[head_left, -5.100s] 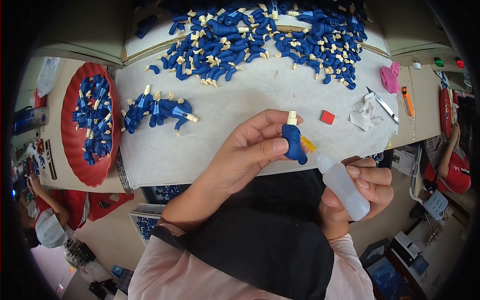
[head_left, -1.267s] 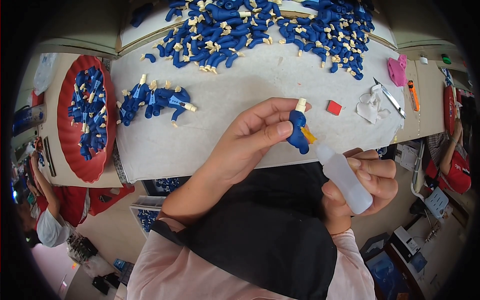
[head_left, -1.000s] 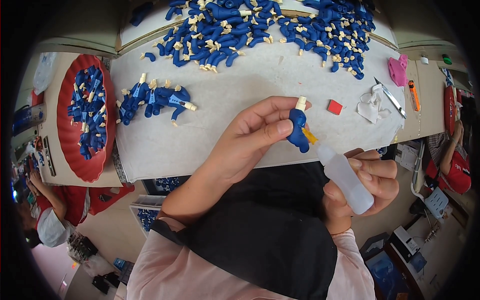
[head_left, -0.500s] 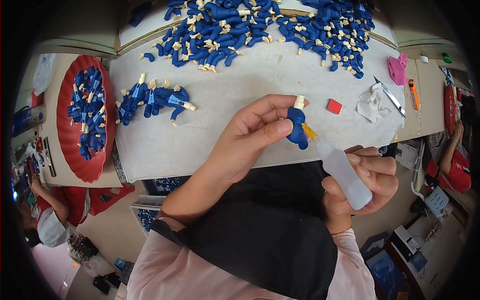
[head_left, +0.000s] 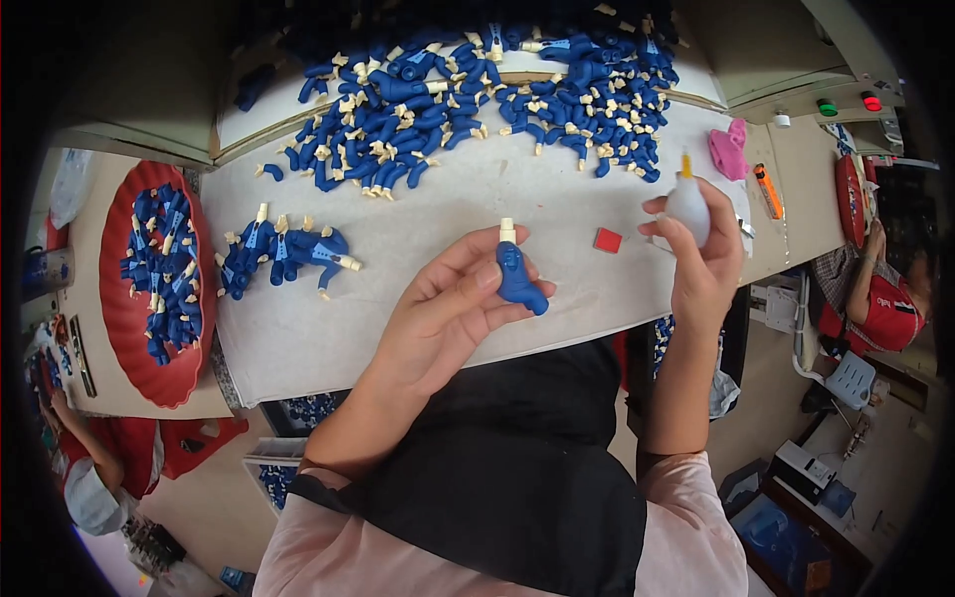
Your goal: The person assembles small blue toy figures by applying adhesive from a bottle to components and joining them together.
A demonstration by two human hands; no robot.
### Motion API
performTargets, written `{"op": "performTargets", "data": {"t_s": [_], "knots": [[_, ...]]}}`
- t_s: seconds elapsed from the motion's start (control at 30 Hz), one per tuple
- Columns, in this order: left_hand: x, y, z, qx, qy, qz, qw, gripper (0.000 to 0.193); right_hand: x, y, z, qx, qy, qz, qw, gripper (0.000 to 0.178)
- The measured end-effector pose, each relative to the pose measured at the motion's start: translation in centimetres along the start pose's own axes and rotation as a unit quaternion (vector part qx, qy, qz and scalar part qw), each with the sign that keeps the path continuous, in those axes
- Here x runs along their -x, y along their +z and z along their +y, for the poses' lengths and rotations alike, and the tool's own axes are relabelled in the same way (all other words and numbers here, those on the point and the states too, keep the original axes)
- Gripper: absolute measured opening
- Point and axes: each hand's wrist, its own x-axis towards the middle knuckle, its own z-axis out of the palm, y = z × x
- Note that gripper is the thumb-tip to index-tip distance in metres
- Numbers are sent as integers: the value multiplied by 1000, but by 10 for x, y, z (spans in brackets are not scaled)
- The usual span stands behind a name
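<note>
Between the thumb and fingers of my left hand (head_left: 448,303) is a blue figurine body (head_left: 517,282), held upright with its cream neck peg at the top. My right hand (head_left: 704,259) is closed round a translucent white squeeze bottle (head_left: 688,211), its yellow nozzle pointing up, well apart from the body. A small red block (head_left: 608,240) lies on the white table covering between the hands. Several joined blue figurines (head_left: 284,254) with cream hands and necks lie left of my left hand.
A big heap of blue arms with cream hands (head_left: 388,119) spreads across the far side. On the left stands a red scalloped tray (head_left: 117,298) filled with figurine parts. A pink cloth (head_left: 729,149) and an orange cutter (head_left: 769,191) lie at the right. Other people sit at both sides.
My right hand has drawn the bottle away from the figurine body, up and to the right, and turned its nozzle upward. My left hand still holds the body, and the view has shifted.
</note>
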Motion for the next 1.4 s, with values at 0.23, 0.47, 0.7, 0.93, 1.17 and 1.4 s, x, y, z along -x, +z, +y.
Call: {"op": "performTargets", "data": {"t_s": [0.23,0.47,0.7,0.93,1.17,1.4], "knots": [[5,-4,4,-18,11,9,1000,35,-40,-3,19,378,-199,-159,890,29],[7,2,2,-13,-5,11,1000,32,-50,5,13,434,-201,-232,847,28],[3,7,-3,-21,-15,31,999,32,-4,15,-8,219,-72,-219,948,19],[0,10,-8,-20,-29,20,999,26,35,20,-11,89,-12,-168,982,19],[2,14,-12,-43,-27,27,998,26,46,29,-8,20,-53,-152,987,16],[4,16,-14,-42,1,30,999,25,53,32,-1,51,-99,-131,985,15]]}}
